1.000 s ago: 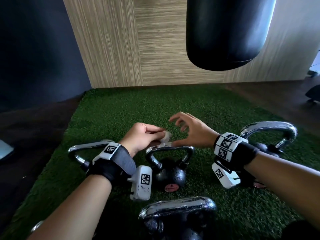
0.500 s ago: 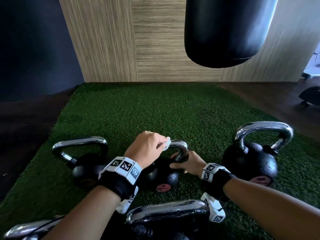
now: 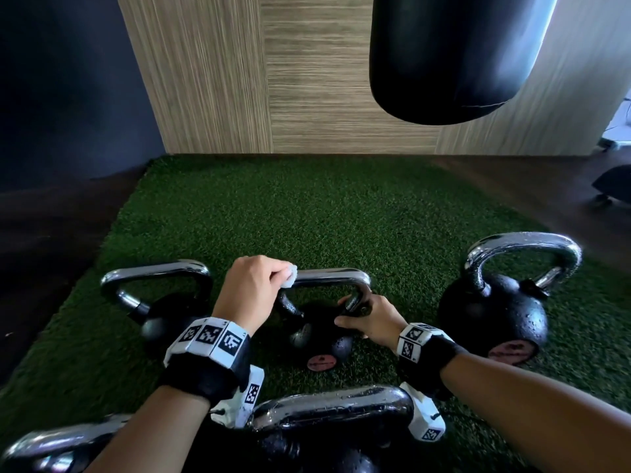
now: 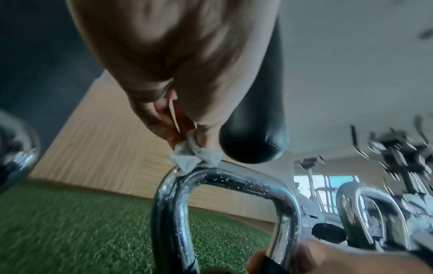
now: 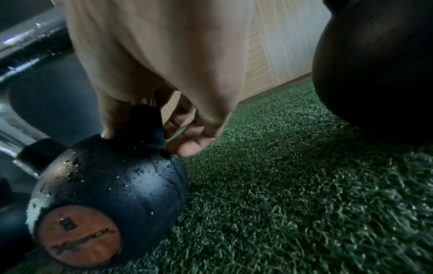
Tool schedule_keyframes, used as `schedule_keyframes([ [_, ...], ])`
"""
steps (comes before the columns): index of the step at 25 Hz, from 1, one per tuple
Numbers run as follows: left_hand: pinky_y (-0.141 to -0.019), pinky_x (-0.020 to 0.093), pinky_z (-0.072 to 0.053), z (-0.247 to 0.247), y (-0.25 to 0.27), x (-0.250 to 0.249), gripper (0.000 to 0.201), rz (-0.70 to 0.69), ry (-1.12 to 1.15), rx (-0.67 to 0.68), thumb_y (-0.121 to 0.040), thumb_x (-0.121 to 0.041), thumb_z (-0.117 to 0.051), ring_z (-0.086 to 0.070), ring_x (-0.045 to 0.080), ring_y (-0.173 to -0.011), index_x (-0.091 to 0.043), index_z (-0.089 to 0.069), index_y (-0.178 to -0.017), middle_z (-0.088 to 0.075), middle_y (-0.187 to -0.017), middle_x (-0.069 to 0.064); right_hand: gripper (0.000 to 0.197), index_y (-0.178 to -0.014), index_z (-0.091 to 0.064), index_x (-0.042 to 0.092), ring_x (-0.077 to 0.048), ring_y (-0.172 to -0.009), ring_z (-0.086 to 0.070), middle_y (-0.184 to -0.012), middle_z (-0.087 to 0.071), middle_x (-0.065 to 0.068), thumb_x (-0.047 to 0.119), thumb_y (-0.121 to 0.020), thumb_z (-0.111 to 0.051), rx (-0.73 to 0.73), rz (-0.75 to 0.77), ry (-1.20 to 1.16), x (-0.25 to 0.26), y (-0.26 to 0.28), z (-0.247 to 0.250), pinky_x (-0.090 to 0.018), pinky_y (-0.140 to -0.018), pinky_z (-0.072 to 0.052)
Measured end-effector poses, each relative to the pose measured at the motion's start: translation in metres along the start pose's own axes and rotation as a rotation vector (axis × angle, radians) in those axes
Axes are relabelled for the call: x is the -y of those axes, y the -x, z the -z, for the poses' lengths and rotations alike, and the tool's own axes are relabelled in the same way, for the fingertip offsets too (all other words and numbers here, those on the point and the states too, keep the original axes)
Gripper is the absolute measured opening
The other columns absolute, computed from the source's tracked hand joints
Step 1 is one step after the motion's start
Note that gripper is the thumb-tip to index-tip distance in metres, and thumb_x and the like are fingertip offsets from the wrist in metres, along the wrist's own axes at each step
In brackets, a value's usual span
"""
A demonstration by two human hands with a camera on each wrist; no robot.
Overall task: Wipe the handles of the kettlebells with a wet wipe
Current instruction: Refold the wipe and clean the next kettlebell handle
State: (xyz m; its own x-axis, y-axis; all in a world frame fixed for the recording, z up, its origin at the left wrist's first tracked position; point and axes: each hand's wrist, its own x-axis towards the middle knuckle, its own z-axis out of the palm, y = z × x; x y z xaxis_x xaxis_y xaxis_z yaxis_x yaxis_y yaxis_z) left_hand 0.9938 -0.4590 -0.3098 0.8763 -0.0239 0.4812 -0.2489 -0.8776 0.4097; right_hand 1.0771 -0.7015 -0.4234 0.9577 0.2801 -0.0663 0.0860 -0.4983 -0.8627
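A small black kettlebell (image 3: 317, 339) with a chrome handle (image 3: 327, 276) stands mid-turf. My left hand (image 3: 254, 288) pinches a crumpled white wet wipe (image 3: 289, 276) and presses it on the handle's left corner; the left wrist view shows the wipe (image 4: 194, 160) bunched on the chrome handle (image 4: 234, 178). My right hand (image 3: 367, 322) grips the handle's right leg at its base. In the right wrist view its fingers (image 5: 185, 135) curl round the black stub above the wet ball (image 5: 112, 187), which bears a brown disc marked 8.
Other chrome-handled kettlebells stand around: one left (image 3: 157, 302), a large one right (image 3: 495, 312), one near my wrists (image 3: 327, 414), another at bottom left (image 3: 51, 445). Green turf (image 3: 324, 213) lies ahead. A black punch bag (image 3: 454, 56) hangs before the wood wall.
My right hand dropped from above the handle and took hold of its right leg. My left hand slid the wipe leftward to the handle's left corner.
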Motion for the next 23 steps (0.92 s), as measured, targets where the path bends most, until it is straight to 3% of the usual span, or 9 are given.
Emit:
schedule_keyframes([
  [3,-0.074,0.031,-0.054,-0.003,0.007,0.001,0.021,-0.058,-0.054,0.030,-0.096,-0.014,-0.057,-0.043,0.008,-0.062,-0.013,-0.065,-0.077,-0.043,-0.071,-0.013,0.037,-0.096,-0.074,0.039,-0.007,-0.090,-0.071,-0.092,-0.077,0.010,0.045,-0.063,-0.090,0.001,-0.004,-0.007,0.000,0.001,0.001,-0.032,-0.082,-0.058],
  [5,-0.073,0.027,-0.055,-0.006,0.014,0.013,0.018,0.020,0.015,-0.013,-0.097,-0.016,-0.058,-0.056,0.009,-0.061,-0.015,-0.073,-0.087,-0.053,-0.068,-0.013,0.039,-0.097,-0.074,0.040,-0.009,-0.091,-0.071,-0.093,-0.077,0.010,0.046,-0.062,-0.091,-0.001,-0.004,-0.013,0.000,0.002,-0.001,-0.033,-0.083,-0.058],
  [7,-0.074,0.012,-0.049,-0.007,0.024,0.025,0.018,0.180,0.125,-0.093,-0.096,-0.016,-0.063,-0.073,0.011,-0.083,-0.019,-0.080,-0.100,-0.078,-0.086,-0.008,0.038,-0.096,-0.074,0.040,-0.009,-0.091,-0.072,-0.094,-0.077,0.011,0.045,-0.062,-0.091,-0.002,-0.005,-0.014,0.000,0.002,0.000,-0.034,-0.085,-0.059],
  [9,-0.077,-0.001,-0.040,-0.011,0.032,0.032,0.019,0.209,0.154,-0.129,-0.094,-0.013,-0.068,-0.072,0.009,-0.097,-0.017,-0.079,-0.109,-0.078,-0.104,-0.003,0.038,-0.096,-0.074,0.041,-0.008,-0.089,-0.072,-0.093,-0.077,0.011,0.045,-0.062,-0.090,0.012,0.006,-0.002,0.000,0.000,0.001,-0.036,-0.086,-0.059],
  [11,-0.076,-0.006,-0.039,-0.019,0.035,0.037,0.020,0.210,0.211,-0.165,-0.093,-0.013,-0.069,-0.072,0.004,-0.092,-0.017,-0.079,-0.111,-0.078,-0.104,-0.004,0.040,-0.096,-0.074,0.043,-0.006,-0.089,-0.071,-0.094,-0.077,0.013,0.050,-0.060,-0.089,0.019,0.020,0.024,0.000,-0.001,0.002,-0.035,-0.086,-0.059],
  [13,-0.073,0.000,-0.046,-0.028,0.039,0.042,0.021,0.292,0.286,-0.165,-0.094,-0.013,-0.069,-0.073,0.004,-0.080,-0.016,-0.078,-0.112,-0.080,-0.097,-0.004,0.042,-0.096,-0.074,0.044,-0.003,-0.090,-0.071,-0.093,-0.077,0.015,0.055,-0.057,-0.088,0.018,0.025,0.044,-0.002,-0.003,0.003,-0.032,-0.087,-0.058],
  [16,-0.078,0.024,-0.057,-0.045,0.049,0.049,0.018,0.479,0.368,-0.062,-0.094,-0.017,-0.069,-0.075,0.011,-0.078,-0.017,-0.079,-0.108,-0.080,-0.087,-0.001,0.042,-0.096,-0.073,0.043,0.000,-0.091,-0.070,-0.093,-0.076,0.016,0.056,-0.059,-0.088,0.029,0.053,0.093,-0.002,-0.004,0.004,-0.030,-0.092,-0.056],
  [20,-0.070,0.018,-0.053,-0.056,0.055,0.054,0.018,0.557,0.385,0.145,-0.090,-0.035,-0.073,-0.071,-0.003,-0.071,-0.025,-0.080,-0.104,-0.078,-0.076,-0.011,0.040,-0.097,-0.074,0.039,-0.005,-0.094,-0.071,-0.096,-0.077,0.012,0.049,-0.061,-0.090,0.043,0.047,0.074,-0.002,-0.005,0.005,-0.033,-0.093,-0.057],
  [23,-0.078,0.025,-0.057,-0.052,0.056,0.060,0.023,0.497,0.436,0.269,-0.083,-0.055,-0.071,-0.074,0.001,-0.076,-0.037,-0.081,-0.094,-0.078,-0.078,-0.015,0.041,-0.097,-0.075,0.039,-0.003,-0.093,-0.071,-0.094,-0.077,0.013,0.049,-0.061,-0.090,0.044,0.057,0.099,0.000,-0.005,0.006,-0.029,-0.090,-0.056],
])
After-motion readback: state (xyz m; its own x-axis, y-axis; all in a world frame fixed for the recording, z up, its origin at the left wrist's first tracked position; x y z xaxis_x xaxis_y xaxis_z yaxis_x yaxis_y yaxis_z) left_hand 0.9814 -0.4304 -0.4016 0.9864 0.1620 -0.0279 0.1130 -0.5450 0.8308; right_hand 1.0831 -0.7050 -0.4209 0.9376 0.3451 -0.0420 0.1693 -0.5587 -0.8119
